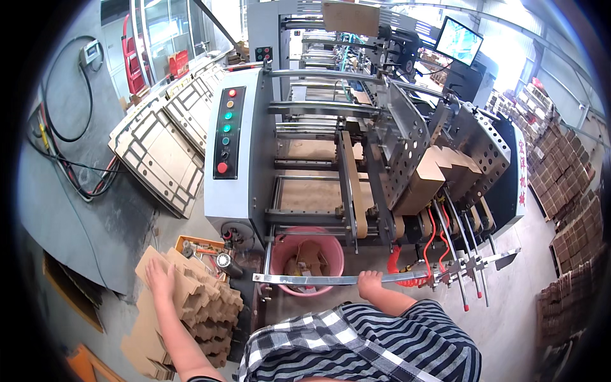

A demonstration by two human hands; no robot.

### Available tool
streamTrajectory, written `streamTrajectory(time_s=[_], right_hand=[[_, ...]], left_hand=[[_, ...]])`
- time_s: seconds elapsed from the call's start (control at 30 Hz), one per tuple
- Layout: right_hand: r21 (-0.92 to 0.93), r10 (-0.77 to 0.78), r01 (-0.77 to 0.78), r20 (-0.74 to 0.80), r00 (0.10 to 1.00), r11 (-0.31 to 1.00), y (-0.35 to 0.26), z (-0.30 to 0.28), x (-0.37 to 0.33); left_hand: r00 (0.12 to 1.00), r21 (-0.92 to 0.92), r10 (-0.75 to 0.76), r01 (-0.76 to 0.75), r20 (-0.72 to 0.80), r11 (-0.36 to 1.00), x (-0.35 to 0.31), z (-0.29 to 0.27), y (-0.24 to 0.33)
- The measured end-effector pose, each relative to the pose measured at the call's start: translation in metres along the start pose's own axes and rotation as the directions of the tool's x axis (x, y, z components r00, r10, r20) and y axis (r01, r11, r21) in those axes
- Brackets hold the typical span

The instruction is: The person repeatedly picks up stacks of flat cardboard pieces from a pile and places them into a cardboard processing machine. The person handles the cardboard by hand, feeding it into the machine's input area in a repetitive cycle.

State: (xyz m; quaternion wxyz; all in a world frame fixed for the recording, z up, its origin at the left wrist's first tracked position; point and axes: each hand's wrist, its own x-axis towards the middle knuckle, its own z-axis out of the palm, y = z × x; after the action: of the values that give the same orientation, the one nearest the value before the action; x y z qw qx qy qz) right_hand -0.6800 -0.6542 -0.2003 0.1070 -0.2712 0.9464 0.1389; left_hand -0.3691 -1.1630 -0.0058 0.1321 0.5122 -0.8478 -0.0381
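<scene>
On the left, my left hand (160, 278) lies on a stack of die-cut brown cardboard blanks (207, 305), its fingers stretched out over the top sheet. The stack leans in overlapping layers with notched edges. My right hand (369, 284) is closed around a flat metal bar (312, 279) that crosses in front of me at waist height. More cardboard blanks (433, 172) stand packed in the machine's feed section, between perforated metal side plates (405, 149).
A grey machine with a button panel (228, 134) stands ahead. Under the bar sits a pink tub (337, 258) holding cardboard scraps. A tool tray (197, 244) is beside the stack. Red air hoses (428, 242) hang near metal rods. Cardboard bundles (560, 169) line the right; die boards (167, 153) lean left.
</scene>
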Motion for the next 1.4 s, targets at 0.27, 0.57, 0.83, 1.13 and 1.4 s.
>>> streamTrajectory(time_s=[0.27, 0.57, 0.83, 1.13, 1.4], right_hand=[[-0.025, -0.001, 0.002, 0.022, 1.000, 1.000, 0.002, -0.011, -0.004], [-0.006, -0.014, 0.014, 0.023, 1.000, 1.000, 0.000, -0.014, -0.005], [-0.010, 0.000, 0.001, 0.055, 0.999, 1.000, 0.001, -0.008, -0.001], [-0.003, 0.005, -0.005, 0.010, 1.000, 1.000, 0.004, 0.009, 0.004], [-0.009, 0.010, -0.009, 0.069, 0.998, 1.000, 0.002, -0.002, 0.003]], left_hand=[[0.992, 0.023, -0.116, 0.115, 0.057, 0.993, -0.008, 0.013, 0.003], [0.991, 0.034, -0.126, 0.125, 0.033, 0.992, -0.010, 0.016, 0.003], [0.992, 0.026, -0.125, 0.125, 0.019, 0.992, -0.011, 0.009, 0.009], [0.993, 0.023, -0.116, 0.116, 0.004, 0.993, -0.012, 0.015, 0.008], [0.991, 0.036, -0.133, 0.132, 0.022, 0.991, -0.011, 0.016, 0.004]])
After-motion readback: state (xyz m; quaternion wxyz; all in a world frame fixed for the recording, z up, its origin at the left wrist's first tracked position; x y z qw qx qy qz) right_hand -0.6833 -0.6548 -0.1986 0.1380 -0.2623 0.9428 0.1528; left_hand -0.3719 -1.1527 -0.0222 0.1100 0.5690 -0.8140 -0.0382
